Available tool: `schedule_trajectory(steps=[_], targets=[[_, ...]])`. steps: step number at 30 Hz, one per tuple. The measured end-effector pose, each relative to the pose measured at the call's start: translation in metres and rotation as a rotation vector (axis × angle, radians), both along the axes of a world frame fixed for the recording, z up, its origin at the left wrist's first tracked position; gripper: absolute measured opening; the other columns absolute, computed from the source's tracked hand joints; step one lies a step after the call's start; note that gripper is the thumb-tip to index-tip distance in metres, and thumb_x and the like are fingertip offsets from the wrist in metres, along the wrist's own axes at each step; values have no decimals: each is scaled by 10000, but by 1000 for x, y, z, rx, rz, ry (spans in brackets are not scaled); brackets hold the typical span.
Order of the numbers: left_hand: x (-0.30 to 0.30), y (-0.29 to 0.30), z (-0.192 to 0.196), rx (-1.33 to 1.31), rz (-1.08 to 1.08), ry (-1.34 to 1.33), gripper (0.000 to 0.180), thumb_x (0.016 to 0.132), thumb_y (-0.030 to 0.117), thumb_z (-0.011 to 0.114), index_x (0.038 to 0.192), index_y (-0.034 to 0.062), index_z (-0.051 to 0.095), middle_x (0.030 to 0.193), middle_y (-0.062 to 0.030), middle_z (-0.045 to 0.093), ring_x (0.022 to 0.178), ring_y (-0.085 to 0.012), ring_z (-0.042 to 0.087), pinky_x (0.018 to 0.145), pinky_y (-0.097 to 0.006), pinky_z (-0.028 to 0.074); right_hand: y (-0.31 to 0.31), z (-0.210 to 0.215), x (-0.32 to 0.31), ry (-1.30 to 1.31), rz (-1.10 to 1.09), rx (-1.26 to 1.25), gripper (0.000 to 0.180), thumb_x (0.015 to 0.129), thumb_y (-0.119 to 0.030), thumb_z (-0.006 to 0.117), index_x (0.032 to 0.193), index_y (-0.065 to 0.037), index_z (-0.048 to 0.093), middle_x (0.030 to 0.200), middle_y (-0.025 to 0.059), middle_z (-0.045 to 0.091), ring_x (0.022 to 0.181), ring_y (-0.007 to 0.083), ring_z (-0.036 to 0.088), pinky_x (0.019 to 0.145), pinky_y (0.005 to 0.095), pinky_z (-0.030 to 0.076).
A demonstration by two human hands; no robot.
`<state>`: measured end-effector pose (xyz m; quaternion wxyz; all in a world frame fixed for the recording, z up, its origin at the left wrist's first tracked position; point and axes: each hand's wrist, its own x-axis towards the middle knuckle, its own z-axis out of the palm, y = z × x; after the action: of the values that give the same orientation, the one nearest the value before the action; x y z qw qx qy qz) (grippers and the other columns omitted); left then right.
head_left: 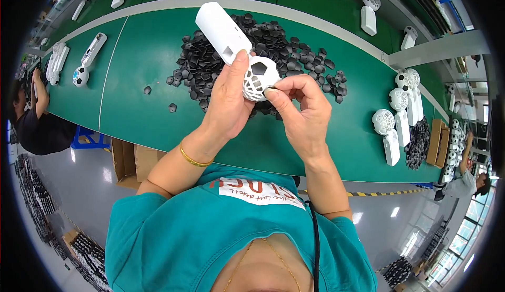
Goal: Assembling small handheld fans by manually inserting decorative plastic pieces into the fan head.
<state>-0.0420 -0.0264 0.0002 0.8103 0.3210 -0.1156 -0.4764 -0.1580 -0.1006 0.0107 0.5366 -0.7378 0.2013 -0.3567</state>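
Both hands raised over green worktop (pixel 147 55).
Left hand (pixel 227 103) clamped on white fan (pixel 239 50); right hand (pixel 302 110) fingers pinched on black piece (pixel 269 88) (black pile (pixel 210 63) behind).

White ball-headed fan (pixel 239 50) (one black patch) held tilted.

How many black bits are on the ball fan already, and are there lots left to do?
One black piece shows seated on the white ball-headed fan, gripped by the left hand. The right hand pinches another against the lattice. Many openings facing the camera are unfilled, and a big heap of black pieces lies on the green belt. Looks early.
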Motion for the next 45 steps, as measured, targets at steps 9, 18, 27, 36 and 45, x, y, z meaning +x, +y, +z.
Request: schedule_trajectory(steps=[9, 18, 27, 36, 45], targets=[[-1, 8, -2, 73, -38, -121, 364, 1013, 353, 395, 1195, 40, 426, 1006, -58, 579, 900, -118, 602, 778, -281, 515, -5, 0, -5, 91, 93, 154, 323, 756, -31, 769, 961, -42, 520, 806, -8, 551, 746, 61, 540, 672, 213, 468], [-1, 0, 1, 85, -70, -226, 409, 1026, 349, 331, 1237, 12, 429, 1094, -112, 582, 985, -203, 617, 839, -354, 528, -66, 6, -26, 186, 13, -66, 119, 822, -91, 691, 902, -22, 635, 834, 18, 623, 755, 91, 567, 688, 252, 476], [9, -1, -2, 46, -62, -146, 440, 1008, 356, 400, 1235, -21, 396, 1027, -151, 600, 884, -252, 659, 779, -416, 579, -154, -18, -54, 823, -359, -482, 162, 806, -126, 668, 903, -1, 633, 740, 88, 626, 709, 169, 606, 666, 308, 486], [14, -5, -4, 31, -78, -107, 450, 1001, 381, 408, 1194, -24, 437, 1018, -144, 605, 895, -251, 658, 764, -404, 584, -154, 0, -55, 805, -167, -277, 143, 839, -141, 651, 888, -11, 618, 729, 48, 626, 665, 127, 588, 602, 292, 462], [19, -9, 0, -31, -124, 23, 454, 1007, 400, 371, 1163, -15, 470, 1041, -151, 609, 918, -258, 650, 787, -413, 578, -68, 32, -32, 186, 128, 378, 121, 886, -75, 615, 970, 6, 648, 723, 7, 599, 631, 76, 546, 577, 215, 460]])
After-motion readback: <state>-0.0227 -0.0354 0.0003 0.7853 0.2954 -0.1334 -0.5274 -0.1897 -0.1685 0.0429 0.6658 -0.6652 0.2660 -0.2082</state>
